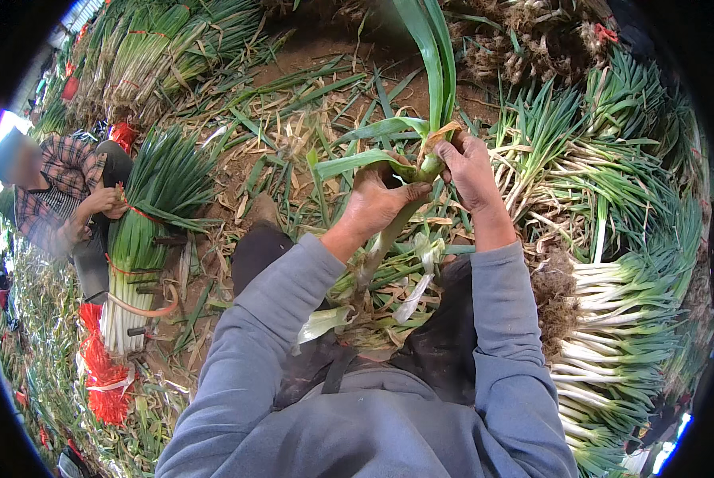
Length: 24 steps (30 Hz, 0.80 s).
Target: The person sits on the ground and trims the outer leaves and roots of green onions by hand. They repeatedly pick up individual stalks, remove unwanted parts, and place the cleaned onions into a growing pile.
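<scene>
Both my hands are on one large green onion, its green leaves pointing away from me and its pale shaft running down toward my lap. My left hand grips the upper shaft, with the thumb across it and a bent outer leaf by the fingers. At the base of the leaves, my right hand pinches the stalk beside a dry brown leaf sheath. The root end is blurred between my legs. Peeled whitish skins hang below my hands.
Cleaned green onions lie in a row at right, beside a root clump. Untrimmed ones are piled beyond. At left, a co-worker holds a tied bundle near red twine. Leaf scraps litter the soil.
</scene>
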{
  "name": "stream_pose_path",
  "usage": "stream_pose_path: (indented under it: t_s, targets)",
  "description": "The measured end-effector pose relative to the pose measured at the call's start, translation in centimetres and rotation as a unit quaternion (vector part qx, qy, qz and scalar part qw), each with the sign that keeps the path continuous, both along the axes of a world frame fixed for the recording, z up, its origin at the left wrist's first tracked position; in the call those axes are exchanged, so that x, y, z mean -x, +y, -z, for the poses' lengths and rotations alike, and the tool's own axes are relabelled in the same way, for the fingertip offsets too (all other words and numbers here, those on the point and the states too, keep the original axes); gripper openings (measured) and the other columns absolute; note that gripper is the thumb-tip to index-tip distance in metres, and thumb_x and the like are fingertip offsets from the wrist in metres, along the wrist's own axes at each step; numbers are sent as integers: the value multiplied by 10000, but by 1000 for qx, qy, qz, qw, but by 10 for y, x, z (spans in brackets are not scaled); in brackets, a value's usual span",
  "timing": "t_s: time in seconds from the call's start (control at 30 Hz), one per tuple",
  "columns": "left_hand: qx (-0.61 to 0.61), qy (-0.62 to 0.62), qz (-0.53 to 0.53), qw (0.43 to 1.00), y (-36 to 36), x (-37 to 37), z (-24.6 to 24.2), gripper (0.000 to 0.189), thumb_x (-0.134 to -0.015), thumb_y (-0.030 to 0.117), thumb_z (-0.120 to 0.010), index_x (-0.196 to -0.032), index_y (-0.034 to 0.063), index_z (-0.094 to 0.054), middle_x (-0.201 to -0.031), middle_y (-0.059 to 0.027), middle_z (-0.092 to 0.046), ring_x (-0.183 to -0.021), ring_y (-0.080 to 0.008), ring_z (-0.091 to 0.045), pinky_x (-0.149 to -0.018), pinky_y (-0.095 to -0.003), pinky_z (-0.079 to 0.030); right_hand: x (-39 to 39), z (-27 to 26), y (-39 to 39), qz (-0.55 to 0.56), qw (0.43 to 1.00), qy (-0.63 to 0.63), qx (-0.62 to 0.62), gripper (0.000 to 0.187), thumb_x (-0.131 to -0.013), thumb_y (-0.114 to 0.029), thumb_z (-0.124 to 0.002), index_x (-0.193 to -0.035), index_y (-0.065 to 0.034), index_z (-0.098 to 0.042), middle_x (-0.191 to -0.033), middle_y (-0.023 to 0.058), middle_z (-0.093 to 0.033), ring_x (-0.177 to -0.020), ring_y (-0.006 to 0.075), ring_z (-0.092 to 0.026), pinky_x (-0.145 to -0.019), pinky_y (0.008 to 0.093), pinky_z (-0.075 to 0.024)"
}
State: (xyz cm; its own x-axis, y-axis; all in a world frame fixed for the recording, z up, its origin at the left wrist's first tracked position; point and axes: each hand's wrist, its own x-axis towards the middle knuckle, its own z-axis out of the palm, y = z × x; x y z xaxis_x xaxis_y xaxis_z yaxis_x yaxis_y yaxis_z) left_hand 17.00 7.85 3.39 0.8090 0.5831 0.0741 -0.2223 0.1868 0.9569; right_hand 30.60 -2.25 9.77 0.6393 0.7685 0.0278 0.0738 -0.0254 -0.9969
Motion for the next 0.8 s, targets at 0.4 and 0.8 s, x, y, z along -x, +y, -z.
stream_pose_path:
  t_s: [0.4, 0.8]
  targets:
    - [-331, -60, -123, 934, -10, 1, 0, 253, -756, 31, -834, -867, 35, -607, -969, -114, -636, -906, -279, -637, -793, -361, -510, -2, 8, 1, 33, 999, -42, 10, 221, -964, -147, -613, -988, 54, -701, -827, 43, -663, -722, 104, -541, -639, 290, -437]
    - [-433, -129, -143, 880, -18, 10, -13, 194, -830, 42, -770, -845, 47, -577, -902, -96, -652, -850, -258, -629, -773, -365, -507, -10, 29, 4, 3, 994, 84, -65, 218, -1007, -151, -572, -1037, 40, -672, -885, 61, -669, -765, 131, -599, -702, 277, -482]
